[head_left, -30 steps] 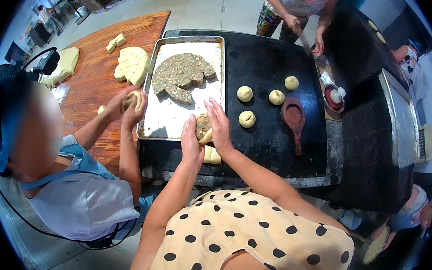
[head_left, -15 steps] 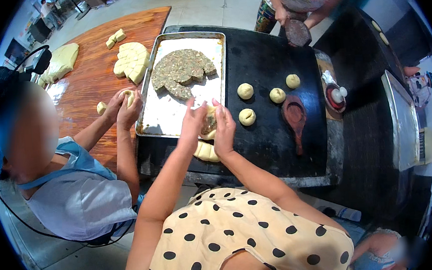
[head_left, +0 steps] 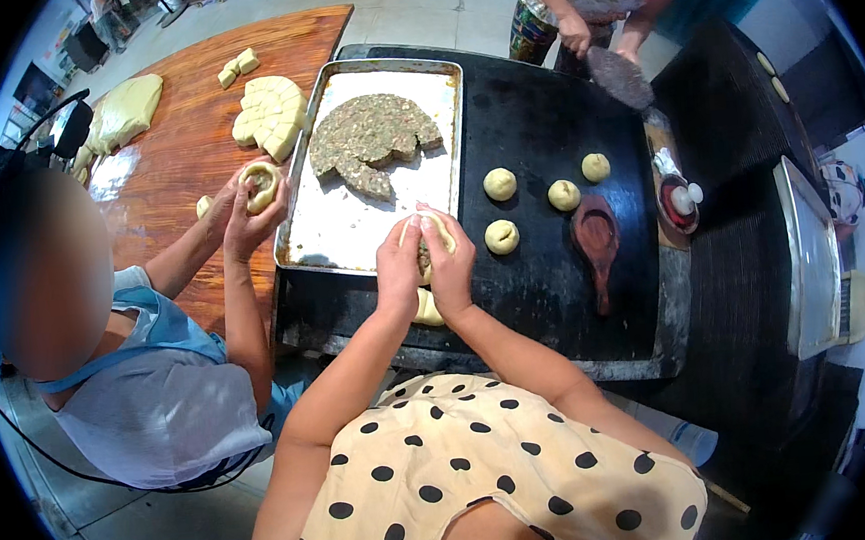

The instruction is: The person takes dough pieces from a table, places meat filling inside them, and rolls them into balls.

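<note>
Pale dough piece cupped between left hand and right hand, fingers curled round it with dark filling showing inside — held just over the near right corner of the metal tray. Lifted a touch higher off the black griddle than half a second back, palms drawn closer — likely sealing the filling in. Right of the tray, four finished dough balls; left of it, a co-worker's hands shaping another piece

Bright, even daylight, soft shadows, strong fisheye bending and dark vignette at edges
</note>
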{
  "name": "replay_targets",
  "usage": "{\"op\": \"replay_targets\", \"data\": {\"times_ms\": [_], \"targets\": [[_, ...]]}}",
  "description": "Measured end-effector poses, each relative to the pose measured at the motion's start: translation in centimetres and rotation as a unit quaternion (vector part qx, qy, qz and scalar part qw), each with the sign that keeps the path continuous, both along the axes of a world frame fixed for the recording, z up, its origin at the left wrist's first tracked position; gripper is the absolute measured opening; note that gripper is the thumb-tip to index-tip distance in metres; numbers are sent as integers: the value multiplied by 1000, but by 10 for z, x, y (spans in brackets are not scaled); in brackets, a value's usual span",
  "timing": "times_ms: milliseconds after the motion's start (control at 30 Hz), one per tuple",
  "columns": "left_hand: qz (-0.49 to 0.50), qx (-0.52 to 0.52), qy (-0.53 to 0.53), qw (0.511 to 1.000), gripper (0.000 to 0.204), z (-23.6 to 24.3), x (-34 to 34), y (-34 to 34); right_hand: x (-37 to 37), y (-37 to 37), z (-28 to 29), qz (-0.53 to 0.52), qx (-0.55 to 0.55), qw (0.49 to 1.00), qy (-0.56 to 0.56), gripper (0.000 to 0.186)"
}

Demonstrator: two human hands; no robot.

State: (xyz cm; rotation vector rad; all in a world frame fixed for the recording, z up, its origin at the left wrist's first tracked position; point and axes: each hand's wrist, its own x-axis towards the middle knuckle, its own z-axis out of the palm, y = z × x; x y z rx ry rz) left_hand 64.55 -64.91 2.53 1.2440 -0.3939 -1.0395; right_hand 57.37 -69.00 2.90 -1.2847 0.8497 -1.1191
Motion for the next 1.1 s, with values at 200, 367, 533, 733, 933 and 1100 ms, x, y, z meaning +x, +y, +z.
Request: {"op": "replay_targets", "data": {"times_ms": [200,367,533,733,933,1100], "targets": [[125,-59,-13,990,42,30,-11,-11,1,0,10,-1,81,989,-124,33],[23,-24,66,997,36,10,-5,-5,0,-5,16,7,80,991,-107,34],[12,-8,-96,995,28,5,-14,-9,1,-8,-2,-44,-18,999,-24,25],[82,-78,48,992,37,44,-15,-16,6,-13,8,-63,56,988,-130,32],[-31,-53,52,997,42,14,-4,-6,-13,-25,20,72,109,983,-125,48],[-179,12,-48,983,42,19,4,-8,-20,-28,12,72,55,996,-14,48]]}}
